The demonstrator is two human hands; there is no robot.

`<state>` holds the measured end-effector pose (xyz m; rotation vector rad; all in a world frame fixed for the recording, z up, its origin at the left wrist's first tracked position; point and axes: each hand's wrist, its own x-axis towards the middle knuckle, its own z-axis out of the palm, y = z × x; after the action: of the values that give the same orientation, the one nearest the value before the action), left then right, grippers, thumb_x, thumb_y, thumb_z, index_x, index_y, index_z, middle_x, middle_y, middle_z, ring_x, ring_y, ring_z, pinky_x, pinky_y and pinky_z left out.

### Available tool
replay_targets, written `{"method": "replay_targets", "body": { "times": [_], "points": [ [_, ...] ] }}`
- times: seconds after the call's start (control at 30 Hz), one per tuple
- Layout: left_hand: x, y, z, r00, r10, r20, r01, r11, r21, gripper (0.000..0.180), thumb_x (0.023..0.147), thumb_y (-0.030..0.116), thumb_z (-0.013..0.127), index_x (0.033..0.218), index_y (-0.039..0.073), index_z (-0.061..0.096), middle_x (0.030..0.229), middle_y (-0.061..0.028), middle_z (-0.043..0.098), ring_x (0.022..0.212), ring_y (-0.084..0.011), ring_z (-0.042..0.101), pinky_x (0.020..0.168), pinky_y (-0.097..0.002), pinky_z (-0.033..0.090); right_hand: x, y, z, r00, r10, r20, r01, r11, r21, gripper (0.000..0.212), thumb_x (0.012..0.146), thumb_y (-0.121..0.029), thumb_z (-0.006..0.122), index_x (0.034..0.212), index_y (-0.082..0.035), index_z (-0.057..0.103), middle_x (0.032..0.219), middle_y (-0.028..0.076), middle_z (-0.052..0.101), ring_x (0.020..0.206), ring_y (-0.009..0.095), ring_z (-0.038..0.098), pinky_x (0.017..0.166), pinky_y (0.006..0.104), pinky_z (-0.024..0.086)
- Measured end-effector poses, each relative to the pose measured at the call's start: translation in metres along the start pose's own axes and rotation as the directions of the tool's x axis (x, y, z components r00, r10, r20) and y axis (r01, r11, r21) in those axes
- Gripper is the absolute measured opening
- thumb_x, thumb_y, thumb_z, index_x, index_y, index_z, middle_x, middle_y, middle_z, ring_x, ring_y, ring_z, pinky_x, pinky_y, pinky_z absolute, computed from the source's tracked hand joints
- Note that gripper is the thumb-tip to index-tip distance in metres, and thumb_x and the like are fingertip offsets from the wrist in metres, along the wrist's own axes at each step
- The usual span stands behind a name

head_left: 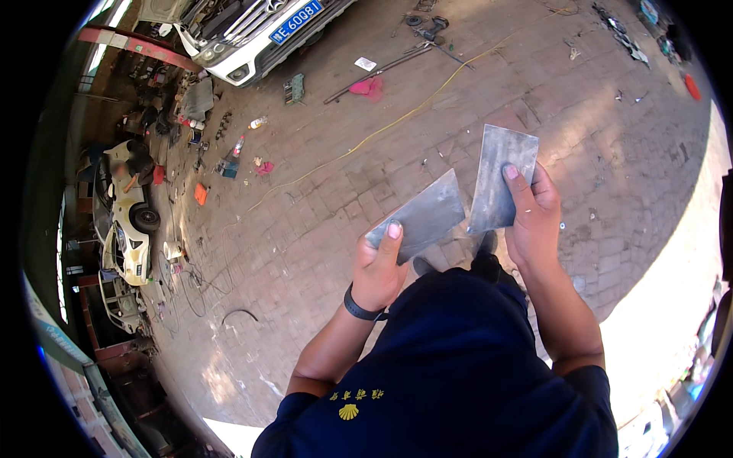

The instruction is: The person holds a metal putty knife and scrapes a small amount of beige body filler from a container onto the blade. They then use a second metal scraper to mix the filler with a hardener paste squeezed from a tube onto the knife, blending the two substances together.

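My left hand [381, 267] grips a flat grey rectangular plate [427, 215], its thumb lying on the upper face. A second plate of similar grey, scuffed look [496, 172] is in my right hand [532, 214], tilted more upright, with the thumb pressed on its face. The two plates are held side by side above the ground, a narrow gap between their near edges. What they are made of, I cannot tell for certain. Most fingers of both hands are hidden behind the plates. A dark band circles my left wrist.
Brick paving [321, 229] spreads around my feet, crossed by a yellow cord [366, 142]. A white vehicle [259, 38] stands ahead. To the left, a person [140, 164] is beside a partly stripped car [131, 237]. Long rods [378, 70], a pink cloth [367, 88] and bottles lie about.
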<state>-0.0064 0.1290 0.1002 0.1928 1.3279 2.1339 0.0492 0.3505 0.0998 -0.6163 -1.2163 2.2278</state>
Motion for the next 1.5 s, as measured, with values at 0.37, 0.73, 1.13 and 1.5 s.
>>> {"method": "replay_targets", "body": {
  "times": [0.37, 0.73, 1.13, 1.5],
  "points": [
    [0.013, -0.014, -0.004, 0.989, -0.043, 0.145, 0.018, 0.985, 0.172, 0.054, 0.112, 0.025, 0.045, 0.157, -0.006, 0.038, 0.153, -0.0163, 0.052, 0.141, -0.0218, 0.048, 0.116, -0.0356, 0.038, -0.033, 0.023, 0.013, 0.898, 0.074, 0.434, 0.208, 0.797, -0.567, 0.017, 0.104, -0.014, 0.065, 0.11, 0.001, 0.066, 0.093, 0.004, 0.074, 0.084, 0.008, 0.066, 0.074, 0.0281, 0.055],
    [0.01, -0.028, -0.018, 0.947, -0.188, 0.261, 0.252, 0.938, -0.237, 0.072, 0.107, 0.049, 0.042, 0.159, 0.0, 0.033, 0.161, -0.017, 0.041, 0.149, -0.0305, 0.039, 0.124, -0.0476, 0.028, -0.011, 0.047, 0.014, 0.856, 0.318, 0.407, -0.108, 0.88, -0.462, 0.016, 0.099, -0.014, 0.07, 0.105, 0.001, 0.07, 0.092, 0.005, 0.074, 0.082, 0.007, 0.063, 0.072, 0.0279, 0.053],
    [0.012, -0.051, -0.023, 0.983, -0.148, 0.108, 0.099, 0.925, 0.368, 0.041, 0.107, 0.017, 0.059, 0.143, -0.001, 0.051, 0.133, -0.0088, 0.064, 0.124, -0.0173, 0.06, 0.107, -0.0364, 0.048, -0.011, 0.073, 0.006, 0.914, 0.232, 0.334, -0.029, 0.857, -0.515, 0.027, 0.101, -0.025, 0.07, 0.104, 0.001, 0.069, 0.084, 0.006, 0.072, 0.074, 0.008, 0.061, 0.066, 0.0301, 0.052],
    [0.015, -0.044, -0.019, 0.953, -0.173, -0.25, 0.102, 0.956, -0.274, 0.029, 0.108, 0.024, 0.061, 0.128, 0.004, 0.065, 0.117, -0.005, 0.07, 0.106, -0.0163, 0.066, 0.096, -0.0329, 0.051, 0.037, 0.085, -0.031, 1.0, 0.018, -0.009, -0.02, 0.909, -0.416, 0.025, 0.099, -0.018, 0.071, 0.116, 0.001, 0.066, 0.078, 0.002, 0.068, 0.069, 0.009, 0.055, 0.063, 0.0304, 0.047]
  ]
}}
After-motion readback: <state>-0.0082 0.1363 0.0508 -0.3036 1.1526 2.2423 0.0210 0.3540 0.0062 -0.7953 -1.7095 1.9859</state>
